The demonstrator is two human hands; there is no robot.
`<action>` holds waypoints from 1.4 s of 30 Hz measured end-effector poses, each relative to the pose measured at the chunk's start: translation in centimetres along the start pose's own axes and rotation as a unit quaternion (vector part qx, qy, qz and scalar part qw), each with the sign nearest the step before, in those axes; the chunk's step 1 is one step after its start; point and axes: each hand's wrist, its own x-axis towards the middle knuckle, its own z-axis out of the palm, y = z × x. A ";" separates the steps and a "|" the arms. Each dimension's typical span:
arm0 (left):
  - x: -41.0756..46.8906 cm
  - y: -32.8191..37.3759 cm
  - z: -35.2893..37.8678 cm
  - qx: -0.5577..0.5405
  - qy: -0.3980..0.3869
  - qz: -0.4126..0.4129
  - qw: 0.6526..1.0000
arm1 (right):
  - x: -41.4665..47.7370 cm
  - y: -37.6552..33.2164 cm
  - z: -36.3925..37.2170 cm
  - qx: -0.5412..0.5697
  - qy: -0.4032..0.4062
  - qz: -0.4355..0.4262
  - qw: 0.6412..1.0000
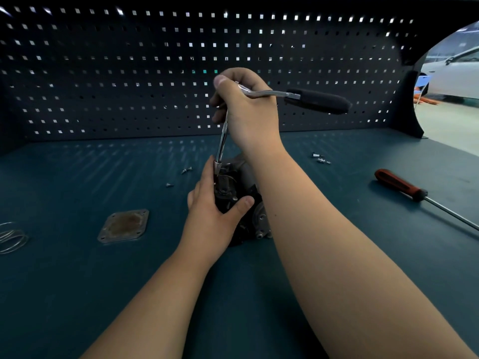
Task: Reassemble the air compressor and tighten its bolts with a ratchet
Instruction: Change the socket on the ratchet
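Head view, one camera, looking down across the bench [77, 294].

- Air compressor [255, 216] is sitting near bench centre, just ahead of the person, partly hidden by both forearms.
- Left hand [212, 213] is wrapping the compressor body, thumb across the near side, fingers round the far side. Grip is clamping the housing to steady it.
- Right hand [248, 112] is holding the ratchet [293, 95] up high at its head end. Grip is curling over the head, and the black handle is sticking out to the right with nothing on it.
- Extension bar [223, 136] is running steeply down from that hand to a socket [217, 165] at the compressor's top face, close against the left fingers. Cannot tell whether the socket is seated on a bolt.
- Cover plate [124, 226] is lying flat off to the left, not yet fitted.
- Loose bolts [321, 159] are resting behind the right forearm, small screws [186, 171] to the left of the compressor.
- Screwdriver [399, 185] is lying at the right.

Risks, as judged:
- The long bar is leaning. Side load could tip the socket off the bolt and round it.
- Left fingers are sitting beside the socket, so a slip could pinch them.
- The forearm could sweep the loose bolts off the bench.
- Turning from the head gives little leverage, so bolts may end up under-tightened.
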 end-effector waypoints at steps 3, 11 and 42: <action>0.0 0.1 0.0 -0.008 -0.003 -0.003 1.000 | -0.1 0.1 0.6 -0.030 0.027 -0.003 0.999; -0.2 0.7 -0.2 -0.011 -0.016 -0.024 1.000 | -0.5 0.1 1.3 -0.137 0.081 -0.078 0.984; 0.0 0.2 -0.3 0.019 -0.008 -0.013 1.000 | 2.0 1.8 -1.0 0.427 -0.026 0.112 0.897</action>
